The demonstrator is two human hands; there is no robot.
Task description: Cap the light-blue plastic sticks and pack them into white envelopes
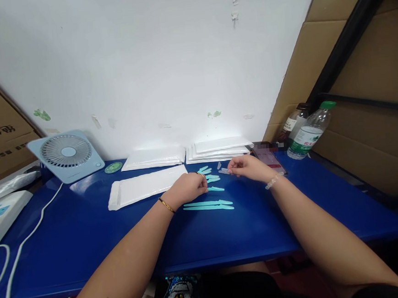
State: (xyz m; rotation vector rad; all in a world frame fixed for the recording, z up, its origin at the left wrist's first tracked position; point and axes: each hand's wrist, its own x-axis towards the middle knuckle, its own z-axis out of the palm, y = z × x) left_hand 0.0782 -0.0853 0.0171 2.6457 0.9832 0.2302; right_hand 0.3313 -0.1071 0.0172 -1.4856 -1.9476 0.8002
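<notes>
Both hands are over the back half of the blue table (261, 236). Thumb and fingers of the left hand (190, 186) curl together at one end of a slim turquoise razor-shaped stick (216, 189); the knuckles block the view, so I cannot tell whether they grip or merely press it. The right hand (243, 166) pinches a small clear plastic sleeve (223, 170), and a second clear sleeve (218, 165) lies just beside its fingertips. Nearer the front edge, two turquoise sticks (208, 205) lie side by side, each a long flat handle with a notched, tapering head pointing right. More turquoise sticks (214, 179) show past the left knuckles, toward the back edge. A white padded mailer (150, 185), its film glossy and faintly wrinkled, lies slantwise left of them. Stacked mailers (153, 158) line the back edge. Near the back left corner sits a square pale-blue fan (69, 152); a clear, green-capped bottle (308, 136) stands toward the back right corner.
</notes>
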